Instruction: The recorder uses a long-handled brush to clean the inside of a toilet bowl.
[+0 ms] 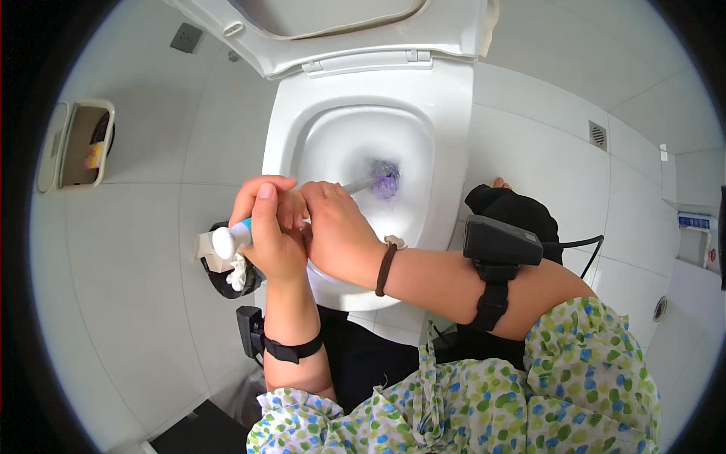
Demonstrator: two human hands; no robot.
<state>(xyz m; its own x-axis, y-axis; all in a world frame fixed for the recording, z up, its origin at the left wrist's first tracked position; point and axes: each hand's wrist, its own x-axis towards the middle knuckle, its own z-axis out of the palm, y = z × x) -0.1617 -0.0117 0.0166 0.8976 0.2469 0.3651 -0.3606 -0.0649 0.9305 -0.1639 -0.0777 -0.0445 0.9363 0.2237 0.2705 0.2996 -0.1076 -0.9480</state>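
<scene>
Both my hands grip the handle of a toilet brush (227,240), which has a white and teal end. My left hand (266,227) wraps the handle near that end. My right hand (336,227) holds it just beyond, toward the bowl. The grey shaft runs right to purple bristles (386,178) pressed against the inside of the white toilet bowl (454,136). The seat and lid (355,34) stand raised at the top.
A small black bin (219,281) with crumpled white tissue sits on the floor left of the toilet. A wall-mounted holder (79,144) hangs far left. White floor tiles (128,265) surround the toilet, with a floor drain (597,135) at the right. Black devices are strapped to both forearms.
</scene>
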